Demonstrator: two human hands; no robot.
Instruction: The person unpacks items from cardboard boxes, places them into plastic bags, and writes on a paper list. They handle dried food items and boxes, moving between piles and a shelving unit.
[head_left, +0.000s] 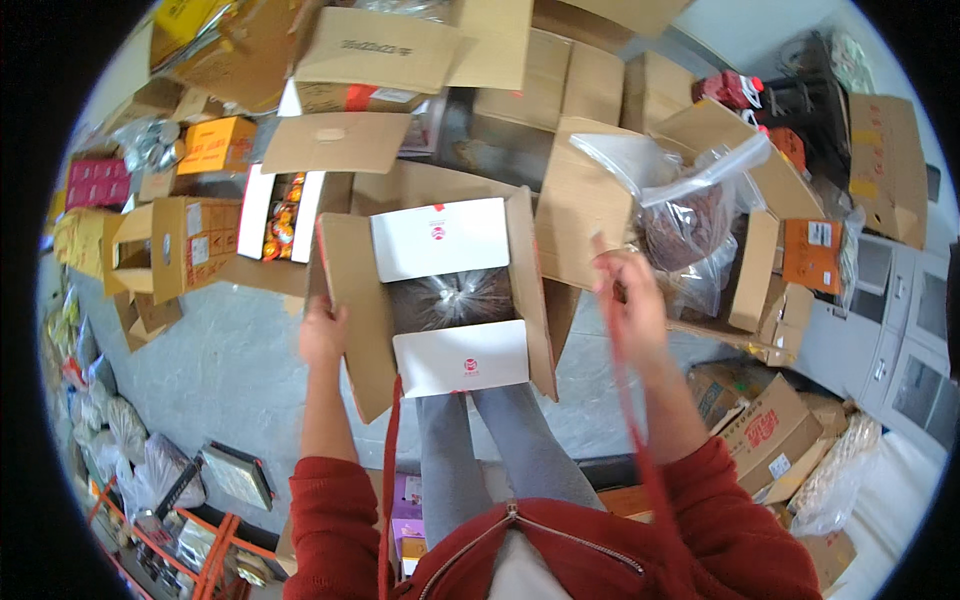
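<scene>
In front of me is a cardboard box (442, 225) with its flaps spread, two of them white with red print. Inside it lies a dark item in gathered clear plastic (452, 297). My left hand (324, 330) grips the left side flap. Raised to the right of the box, my right hand (630, 300) is slightly blurred, with its fingers on a red drawstring (622, 360) that runs down to my red jacket. A second red cord (390, 465) hangs in front of the box's lower left.
An open carton (752, 270) at the right holds clear bags of brown contents (682, 229). At the left, a white-flapped box (256, 214) holds orange-wrapped items. Behind stand stacked cartons (525, 75). Grey cabinets (885, 322) stand far right, orange metal racking (217, 551) lower left.
</scene>
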